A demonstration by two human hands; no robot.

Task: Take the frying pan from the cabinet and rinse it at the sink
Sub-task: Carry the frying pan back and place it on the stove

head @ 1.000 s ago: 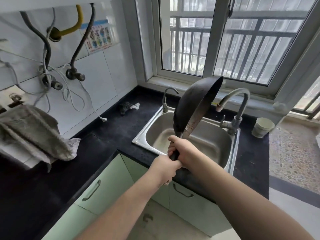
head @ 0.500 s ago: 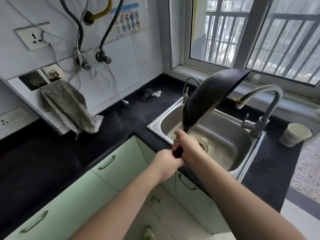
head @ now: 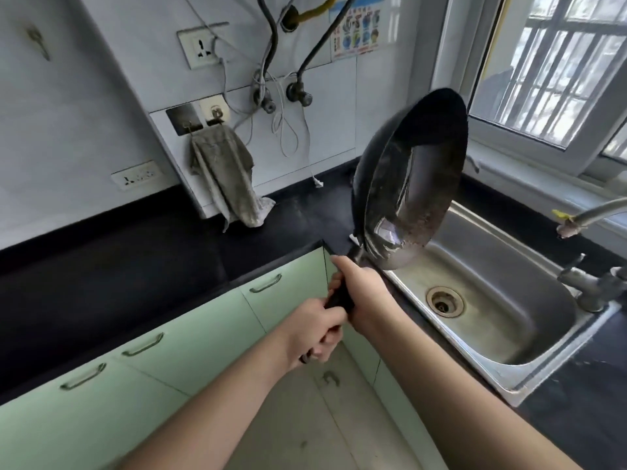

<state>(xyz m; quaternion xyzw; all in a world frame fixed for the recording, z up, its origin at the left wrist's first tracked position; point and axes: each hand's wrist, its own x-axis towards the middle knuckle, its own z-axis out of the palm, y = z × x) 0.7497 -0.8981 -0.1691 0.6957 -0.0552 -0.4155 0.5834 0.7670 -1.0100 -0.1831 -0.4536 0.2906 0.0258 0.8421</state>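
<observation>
Both hands hold the black frying pan (head: 412,179) by its long dark handle. My right hand (head: 361,293) grips the handle near the pan's bowl; my left hand (head: 314,334) grips the handle's end below it. The pan stands tilted up on edge, its inside facing me and to the right, above the left rim of the steel sink (head: 502,334). The sink's basin shows its drain (head: 444,301). The curved tap (head: 590,215) reaches in from the right, its spout clear of the pan.
A black countertop (head: 135,259) runs along pale green cabinet doors (head: 190,347). A grey towel (head: 225,174) hangs from a wall hook beside sockets, hoses and loose cables. A barred window (head: 559,72) stands behind the sink.
The view has swung left and down. The pan has moved left, from over the basin's middle to its left rim, and turned so its inside faces me. Both hands kept their grip.
</observation>
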